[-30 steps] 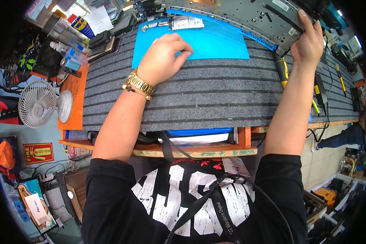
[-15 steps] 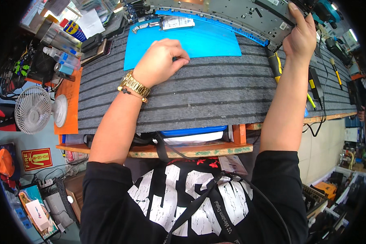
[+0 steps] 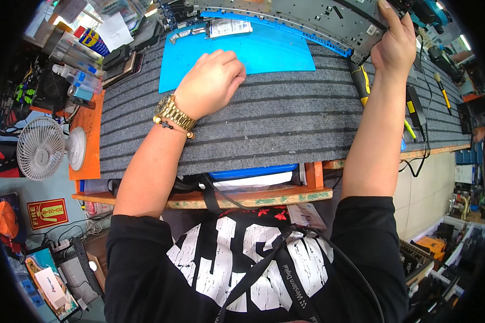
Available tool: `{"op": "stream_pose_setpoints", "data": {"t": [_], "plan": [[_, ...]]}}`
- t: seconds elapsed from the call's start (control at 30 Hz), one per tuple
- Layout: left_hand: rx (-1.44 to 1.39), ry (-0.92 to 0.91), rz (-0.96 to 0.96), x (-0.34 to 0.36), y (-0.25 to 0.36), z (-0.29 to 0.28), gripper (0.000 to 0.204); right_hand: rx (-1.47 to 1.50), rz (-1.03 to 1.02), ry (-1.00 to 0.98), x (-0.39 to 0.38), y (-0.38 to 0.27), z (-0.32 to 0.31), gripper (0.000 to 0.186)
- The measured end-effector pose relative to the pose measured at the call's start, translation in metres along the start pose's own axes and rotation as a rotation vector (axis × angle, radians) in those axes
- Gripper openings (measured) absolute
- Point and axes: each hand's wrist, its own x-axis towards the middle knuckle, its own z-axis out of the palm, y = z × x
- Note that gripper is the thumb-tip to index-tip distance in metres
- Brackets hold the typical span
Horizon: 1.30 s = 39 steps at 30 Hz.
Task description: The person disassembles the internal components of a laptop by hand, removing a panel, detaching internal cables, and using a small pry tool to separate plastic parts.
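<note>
My right hand [image 3: 396, 48] grips the right end of a dark grey flat metal chassis [image 3: 339, 21], thumb on top. A bright blue strip [image 3: 275, 29] runs along the chassis's near edge, and its far part runs out of view. My left hand [image 3: 213, 81] hovers over the near edge of a light blue mat [image 3: 275, 56], its fingers curled in and thumb pressed to them. Whatever the fingertips hold, if anything, is hidden. A gold watch [image 3: 176, 112] and a beaded bracelet circle the left wrist. On the mat lie a silver labelled drive-like box [image 3: 229, 28] and small metal pieces [image 3: 187, 34].
A grey ribbed carpet [image 3: 242, 124] covers the bench. Right of it lie a yellow-black tool [image 3: 359, 83], a black adapter with cable [image 3: 416, 106] and a brush [image 3: 443, 94]. On the left stand a white fan [image 3: 40, 148], a spray can [image 3: 93, 41] and clear bottles.
The left hand has turned slightly, with its fingertips now more tucked out of sight. The right hand keeps its hold on the chassis. The whole view has shifted a little.
</note>
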Motion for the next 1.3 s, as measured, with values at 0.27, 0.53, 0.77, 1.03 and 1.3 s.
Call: {"op": "stream_pose_setpoints", "data": {"t": [0.27, 0.53, 0.77, 1.03, 1.3], "plan": [[-0.131, -0.053, -0.122, 0.002, -0.001, -0.005, 0.011, -0.143, -0.017, -0.056, -0.006, -0.010, 0.002, 0.022], [-0.094, -0.077, -0.134, 0.002, 0.002, 0.001, 0.010, -0.139, -0.031, -0.058, -0.007, -0.012, 0.008, 0.021], [-0.086, -0.079, -0.165, -0.001, -0.004, -0.004, 0.010, -0.152, -0.025, -0.060, -0.006, -0.012, 0.006, 0.023], [-0.085, 0.011, -0.057, -0.002, -0.008, -0.012, 0.010, -0.118, -0.023, -0.076, -0.006, -0.012, 0.007, 0.025], [-0.044, -0.005, 0.013, 0.000, -0.011, -0.009, 0.006, -0.113, -0.035, -0.087, -0.008, -0.014, 0.009, 0.024]]}}
